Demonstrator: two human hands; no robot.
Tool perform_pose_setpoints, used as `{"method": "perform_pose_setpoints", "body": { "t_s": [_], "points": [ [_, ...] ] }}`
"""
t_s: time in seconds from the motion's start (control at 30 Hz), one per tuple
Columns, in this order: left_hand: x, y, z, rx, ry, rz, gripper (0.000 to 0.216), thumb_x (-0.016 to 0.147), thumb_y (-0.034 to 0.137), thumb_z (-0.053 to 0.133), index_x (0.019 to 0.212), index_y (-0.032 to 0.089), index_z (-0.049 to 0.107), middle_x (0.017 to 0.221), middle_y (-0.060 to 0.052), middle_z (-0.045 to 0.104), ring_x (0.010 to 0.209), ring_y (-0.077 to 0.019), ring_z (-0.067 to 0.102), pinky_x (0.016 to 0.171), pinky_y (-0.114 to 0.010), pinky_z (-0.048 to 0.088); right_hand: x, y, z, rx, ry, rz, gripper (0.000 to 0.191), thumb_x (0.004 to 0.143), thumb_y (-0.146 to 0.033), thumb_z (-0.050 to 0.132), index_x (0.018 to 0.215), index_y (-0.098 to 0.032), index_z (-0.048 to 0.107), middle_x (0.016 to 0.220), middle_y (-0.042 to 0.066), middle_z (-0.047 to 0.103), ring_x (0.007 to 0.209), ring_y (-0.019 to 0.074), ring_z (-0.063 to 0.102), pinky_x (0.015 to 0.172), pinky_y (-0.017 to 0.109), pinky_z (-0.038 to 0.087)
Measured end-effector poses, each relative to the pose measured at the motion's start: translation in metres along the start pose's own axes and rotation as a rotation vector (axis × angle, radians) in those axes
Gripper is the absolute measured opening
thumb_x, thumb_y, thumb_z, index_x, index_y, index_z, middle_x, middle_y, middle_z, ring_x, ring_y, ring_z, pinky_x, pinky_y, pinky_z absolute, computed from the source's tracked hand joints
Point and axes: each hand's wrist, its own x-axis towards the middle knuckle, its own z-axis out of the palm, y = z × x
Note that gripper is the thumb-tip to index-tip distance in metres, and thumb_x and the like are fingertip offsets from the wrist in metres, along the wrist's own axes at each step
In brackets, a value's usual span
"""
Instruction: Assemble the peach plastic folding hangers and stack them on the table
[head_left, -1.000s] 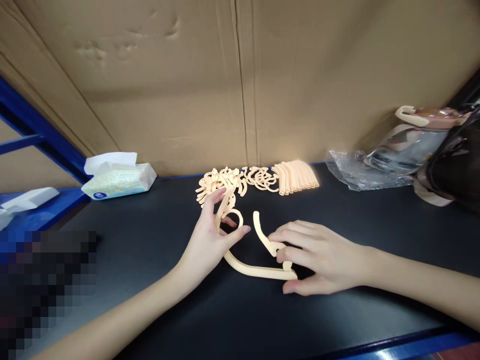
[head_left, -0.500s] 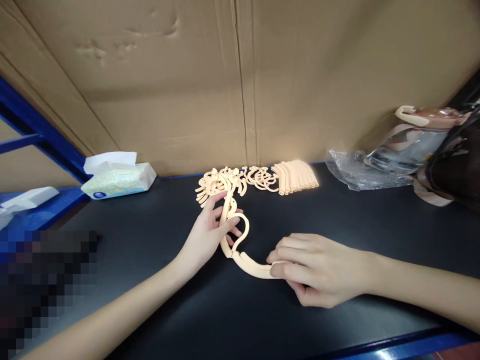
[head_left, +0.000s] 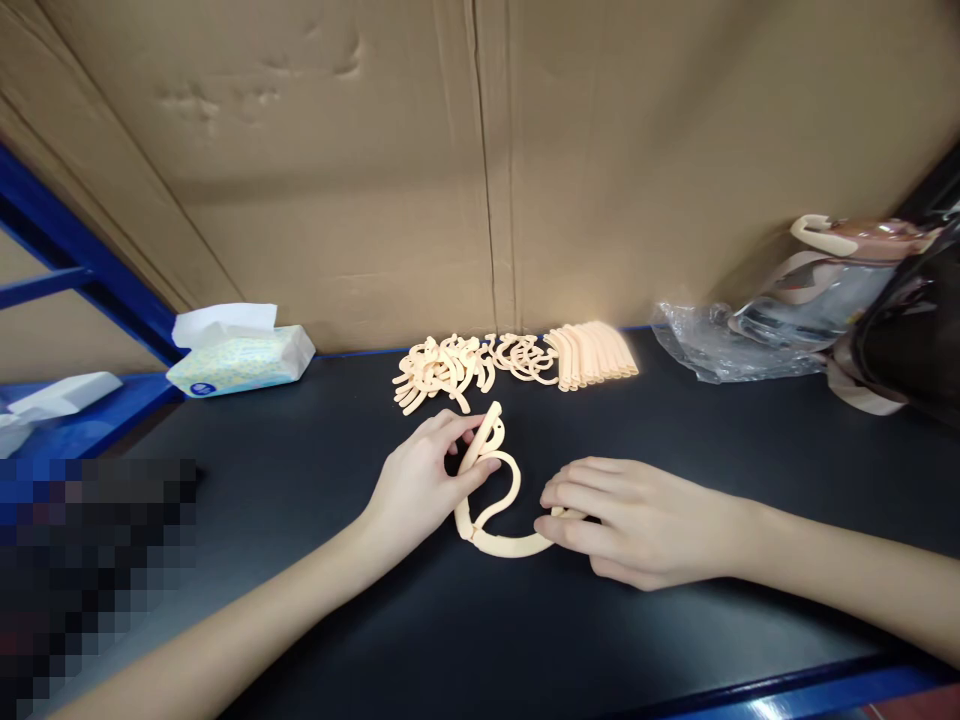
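A cream plastic assembly of curved, jointed bars is held between both hands, low over the dark table. My left hand is closed around its upright thick bar, with the thumb across the front. A thin curved loop bends out to the right of that bar, below a small end with a hole. My right hand pinches the right end of the lower curved bar, and its fingers hide that end. Behind the left hand lies a pile of short curved cream pieces.
Thin cream hook-like pieces and a row of thicker cream tubes lie by the cardboard wall. A tissue pack stands at the left. Clear plastic wrap and a bottle are at the right.
My left hand has moved slightly right and toward me, tilting the upright bar rightward. The lower bar now curves more upward, and my right hand has shifted a little higher.
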Motion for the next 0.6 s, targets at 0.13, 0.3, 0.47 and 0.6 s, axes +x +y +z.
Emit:
{"method": "perform_pose_setpoints", "body": {
  "t_s": [0.13,0.3,0.47,0.6],
  "points": [
    [-0.002,0.001,-0.002,0.083,-0.02,0.002,0.038,0.083,0.04,0.059,0.119,0.03,0.052,0.087,0.004,0.057,0.074,-0.0146,0.055,0.065,-0.026,0.042,0.002,0.003,0.001,0.07,0.005,0.033,0.028,0.083,-0.01,0.047,0.109,-0.013,0.057,0.105,0.008,0.06,0.1,0.0215,0.051,0.089,0.034,0.042],
    [-0.004,0.009,-0.005,0.231,-0.053,0.053,0.02,0.086,0.038,0.057,0.103,0.028,0.055,0.086,0.005,0.057,0.072,-0.0136,0.056,0.06,-0.024,0.042,0.002,0.007,0.003,0.08,0.021,0.079,0.03,0.085,-0.009,0.046,0.113,-0.014,0.055,0.111,0.008,0.061,0.105,0.0217,0.05,0.095,0.037,0.039],
    [-0.005,0.008,-0.008,0.32,-0.1,0.181,0.018,0.094,0.032,0.043,0.102,0.026,0.058,0.094,0.001,0.059,0.085,-0.016,0.058,0.066,-0.026,0.045,0.001,0.014,0.008,0.083,0.045,0.133,0.04,0.085,-0.002,0.043,0.122,-0.014,0.05,0.119,0.007,0.059,0.112,0.0202,0.05,0.105,0.039,0.033],
    [-0.003,0.002,-0.009,0.305,-0.143,0.34,0.031,0.092,0.014,0.036,0.111,0.027,0.057,0.108,-0.001,0.055,0.095,-0.0168,0.055,0.077,-0.029,0.048,-0.001,0.019,0.012,0.051,0.119,0.227,0.034,0.087,-0.006,0.043,0.119,-0.015,0.05,0.12,0.008,0.057,0.11,0.0211,0.05,0.104,0.04,0.035]
  ]
}}
